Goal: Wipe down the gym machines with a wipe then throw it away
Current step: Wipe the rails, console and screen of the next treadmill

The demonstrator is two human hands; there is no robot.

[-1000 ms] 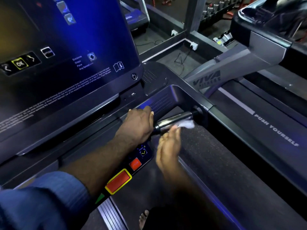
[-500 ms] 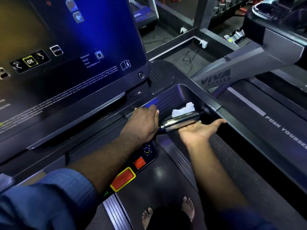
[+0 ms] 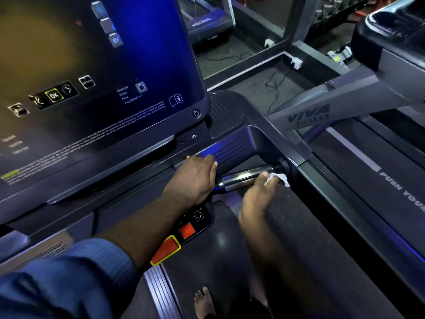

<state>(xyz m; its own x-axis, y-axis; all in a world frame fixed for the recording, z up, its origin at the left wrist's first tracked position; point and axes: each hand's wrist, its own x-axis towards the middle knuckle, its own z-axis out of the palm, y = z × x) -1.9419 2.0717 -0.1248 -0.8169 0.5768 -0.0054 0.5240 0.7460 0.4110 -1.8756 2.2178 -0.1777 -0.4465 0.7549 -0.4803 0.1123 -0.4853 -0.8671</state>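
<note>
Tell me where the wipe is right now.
In the head view, right of centre, the white wipe is held by the right hand against the right end of the metal handlebar.

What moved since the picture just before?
The right hand, open under the handle bar half a second ago, took the wipe back and holds it at the bar's right end. The left hand stayed resting on the console.
</note>
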